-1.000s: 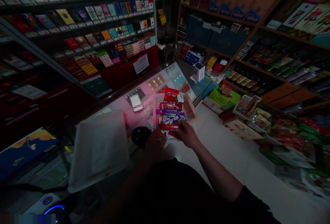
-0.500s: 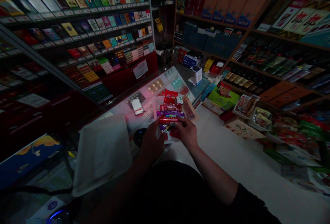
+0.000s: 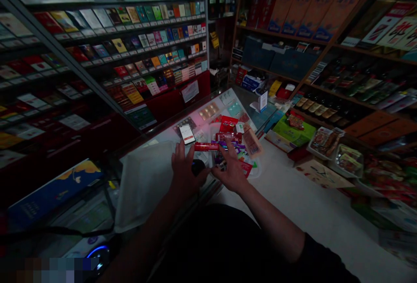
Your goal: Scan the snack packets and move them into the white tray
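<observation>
My left hand (image 3: pixel 183 166) reaches up over the glass counter (image 3: pixel 224 100), and its fingertips hold one end of a long red stick pack (image 3: pixel 206 146), which lies level. My right hand (image 3: pixel 230 171) rests with fingers spread on the near side of a pile of snack packs (image 3: pixel 232 137) in red, purple and green wrappers. Nothing shows in its grip. A black scanner (image 3: pixel 197 166) sits between the two hands, partly hidden by my left thumb. It is dim, and a pink glow falls on the counter.
A white bag (image 3: pixel 143 179) lies on the counter to the left, and a phone (image 3: pixel 187 134) lies above my left hand. Shelves of small boxes fill the left wall. At the right are shelves of bottles, cartons and trays of packets (image 3: pixel 325 137). A pale floor lies below.
My left hand has moved up and left with the red stick pack, away from the pile. My right hand has let go of it and rests on the pile. The view shifted.
</observation>
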The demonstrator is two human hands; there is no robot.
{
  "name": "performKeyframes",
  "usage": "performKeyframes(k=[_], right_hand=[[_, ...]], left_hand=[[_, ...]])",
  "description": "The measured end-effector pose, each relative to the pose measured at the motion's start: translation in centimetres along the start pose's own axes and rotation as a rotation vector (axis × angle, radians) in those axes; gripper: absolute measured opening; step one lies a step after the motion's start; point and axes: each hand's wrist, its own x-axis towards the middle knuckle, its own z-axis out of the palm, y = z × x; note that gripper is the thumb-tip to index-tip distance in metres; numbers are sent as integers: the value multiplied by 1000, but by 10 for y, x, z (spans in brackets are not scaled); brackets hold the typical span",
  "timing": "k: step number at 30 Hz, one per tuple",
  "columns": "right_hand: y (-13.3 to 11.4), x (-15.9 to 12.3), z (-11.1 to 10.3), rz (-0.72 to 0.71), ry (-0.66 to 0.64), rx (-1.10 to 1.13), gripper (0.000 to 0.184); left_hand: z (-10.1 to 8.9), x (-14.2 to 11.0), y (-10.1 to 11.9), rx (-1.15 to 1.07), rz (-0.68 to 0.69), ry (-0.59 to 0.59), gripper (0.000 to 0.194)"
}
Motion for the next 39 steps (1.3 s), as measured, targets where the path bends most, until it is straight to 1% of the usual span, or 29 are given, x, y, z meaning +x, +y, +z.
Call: performKeyframes(k=[6,11,14,18,22,26,31,34,39], right_hand=[[-13,7,11,5,-145,-56,107],[-19,6,26,31,-307,-74,130],[-16,6,38,49,-365,-84,136],[-8,13,52,57,-426,-116,139],[2,21,60,80,-469,-193,141],[10,23,66,119,-512,-258,138],[16,24,73,125,-543,-267,132],[18,27,76,115,-550,-262,131],[20,29,80,118,-556,-262,127]], left_hand=[[-10,-14,-29,24,-18,-40,102],[-17,-27,-58,13,-37,-78,103],[-16,-32,-76,17,-33,-87,100],[-7,-32,-94,2,-61,-115,99],[7,-28,-104,-19,-96,-131,98],[19,-29,-112,-11,-127,-151,93],[25,-33,-121,18,-167,-203,88],[27,-34,-126,32,-184,-210,89],[32,-38,-131,34,-167,-202,86]])
